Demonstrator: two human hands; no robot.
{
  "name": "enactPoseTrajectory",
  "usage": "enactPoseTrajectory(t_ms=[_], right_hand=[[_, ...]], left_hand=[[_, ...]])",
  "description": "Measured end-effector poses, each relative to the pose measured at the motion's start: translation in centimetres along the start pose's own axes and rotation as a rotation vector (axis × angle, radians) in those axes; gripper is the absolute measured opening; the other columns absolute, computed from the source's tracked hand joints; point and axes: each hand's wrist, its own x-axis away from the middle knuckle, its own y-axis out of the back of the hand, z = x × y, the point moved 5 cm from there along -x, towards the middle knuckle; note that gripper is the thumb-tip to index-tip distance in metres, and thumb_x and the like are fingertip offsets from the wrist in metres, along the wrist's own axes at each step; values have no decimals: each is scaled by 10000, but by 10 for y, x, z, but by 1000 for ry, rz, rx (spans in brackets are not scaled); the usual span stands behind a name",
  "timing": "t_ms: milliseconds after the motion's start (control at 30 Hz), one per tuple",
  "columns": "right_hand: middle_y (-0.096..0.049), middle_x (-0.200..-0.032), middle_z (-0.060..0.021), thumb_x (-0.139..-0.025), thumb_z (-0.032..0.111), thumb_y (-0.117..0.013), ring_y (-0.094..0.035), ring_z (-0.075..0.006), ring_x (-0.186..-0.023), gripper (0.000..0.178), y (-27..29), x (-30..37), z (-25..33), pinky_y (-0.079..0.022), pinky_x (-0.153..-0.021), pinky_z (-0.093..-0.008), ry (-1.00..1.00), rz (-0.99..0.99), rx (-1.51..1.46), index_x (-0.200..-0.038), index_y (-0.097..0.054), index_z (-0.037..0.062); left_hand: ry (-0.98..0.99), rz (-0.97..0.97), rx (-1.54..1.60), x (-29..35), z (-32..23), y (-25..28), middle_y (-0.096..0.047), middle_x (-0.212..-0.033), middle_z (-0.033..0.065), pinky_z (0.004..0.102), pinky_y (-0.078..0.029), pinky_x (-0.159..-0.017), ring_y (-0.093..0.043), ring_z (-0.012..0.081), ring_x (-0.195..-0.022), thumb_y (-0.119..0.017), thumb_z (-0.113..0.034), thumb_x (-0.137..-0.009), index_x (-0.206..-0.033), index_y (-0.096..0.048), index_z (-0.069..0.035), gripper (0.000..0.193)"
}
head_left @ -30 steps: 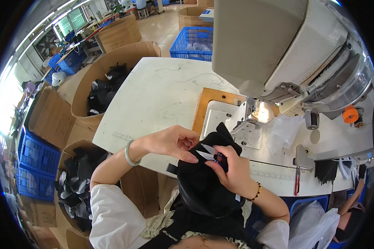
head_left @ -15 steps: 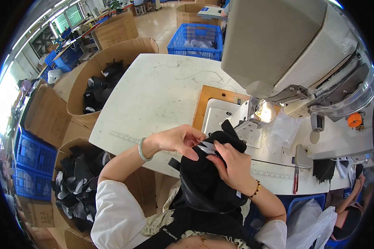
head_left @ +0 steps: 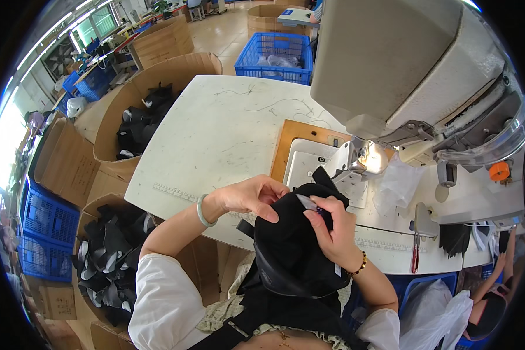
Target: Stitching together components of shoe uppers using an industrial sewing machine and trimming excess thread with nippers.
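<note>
A black cloth piece (head_left: 289, 239), cap-like though its exact kind is hard to tell, sits in front of the person's chest at the near edge of the desk (head_left: 204, 128), just short of the sewing machine (head_left: 391, 76). It looks light and soft, likely to fold wherever it is pressed and hard to break, with a matt face that should grip well rather than slide. The curved band (head_left: 277, 277) on its near side seems smoother and perhaps stiffer, so that part would probably keep its shape better. A good hold would be the rim on the left, with the fingers spread to keep the cloth from sagging. The left hand (head_left: 255, 198) is at that rim, thumb and curled fingers a little apart; whether they pinch the cloth cannot be told. The right hand (head_left: 334, 230) is closed around small snips (head_left: 305, 202), whose pale blade lies over the cloth; the snips should be light but rigid, with a point that could nick the fabric. As for labels, a small white tag (head_left: 338, 270) shows on the cloth's right side, too small to read. A ruler strip (head_left: 175, 190) on the desk carries fine printed marks, also unreadable here.
</note>
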Motion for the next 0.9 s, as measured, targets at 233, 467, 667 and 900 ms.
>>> enactPoseTrajectory(t_ms=[233, 467, 667, 900], right_hand=[[-558, -787, -76, -772, 28, -661, -473, -135, -587, 402, 1, 4, -2, -399, -531, -231, -10, -52, -258, -1125, -470, 9], [-478, -718, -71, -839, 485, -577, -433, -131, -510, 521, 71, 56, 1, -351, -454, -228, -20, -685, -215, -981, -406, 14], [-477, -1018, -98, -879, 280, -577, -459, -147, -838, 467, 74, 97, -48, -395, -696, -254, -260, -470, -2, -1188, -387, -15], [-634, -947, -122, -851, 194, -627, -582, -213, -749, 300, 103, 110, -47, -470, -659, -287, -564, -180, 625, -1060, -608, -21]], left_hand=[[-4, -39, -41, 13, -6, 6, -616, -993, 72, 229, -468, -811, -576, 103, -876, -685, -6, -710, -1107, -543, 83, 431], [-75, -955, -405, 163, -37, 98, -628, -774, 20, 207, -429, -549, -556, 74, -642, -606, -53, -682, -842, -637, -18, 167], [-823, -1598, -50, 307, -22, 155, -583, -935, 128, 302, -529, -757, -620, 202, -838, -610, -272, -867, -1043, -525, 40, 368], [-804, -2363, -321, 439, 79, 103, -572, -842, 81, 267, -516, -649, -591, 146, -751, -570, -171, -873, -991, -540, 31, 236]])
